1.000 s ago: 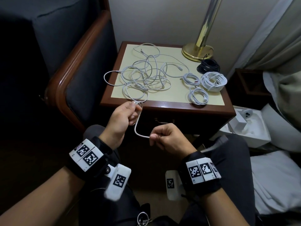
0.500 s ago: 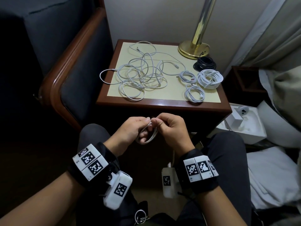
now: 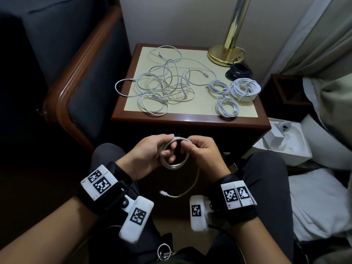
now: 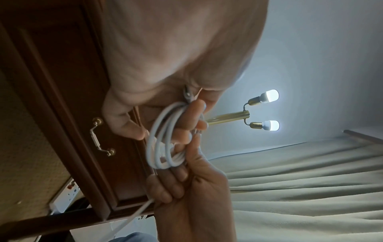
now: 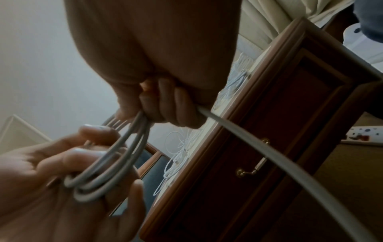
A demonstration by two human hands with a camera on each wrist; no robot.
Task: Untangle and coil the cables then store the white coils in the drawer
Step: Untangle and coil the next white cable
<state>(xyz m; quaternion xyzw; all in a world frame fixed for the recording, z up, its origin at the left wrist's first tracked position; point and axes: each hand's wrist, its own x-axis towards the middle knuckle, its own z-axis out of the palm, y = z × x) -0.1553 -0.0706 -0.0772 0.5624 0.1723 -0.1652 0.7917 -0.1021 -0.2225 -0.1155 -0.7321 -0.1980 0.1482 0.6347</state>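
White cable (image 3: 174,161) is mostly looped up between both hands: left hand (image 3: 150,158) has its fingers curled through the loops, right hand (image 3: 200,155) pinches the top, short tail (image 3: 182,193) dangling below. Beyond them, three white coils (image 3: 244,89) look finished, I think, and the tangle (image 3: 163,86) isn't touched. Drawer (image 4: 97,136) is closed, nothing stored yet.
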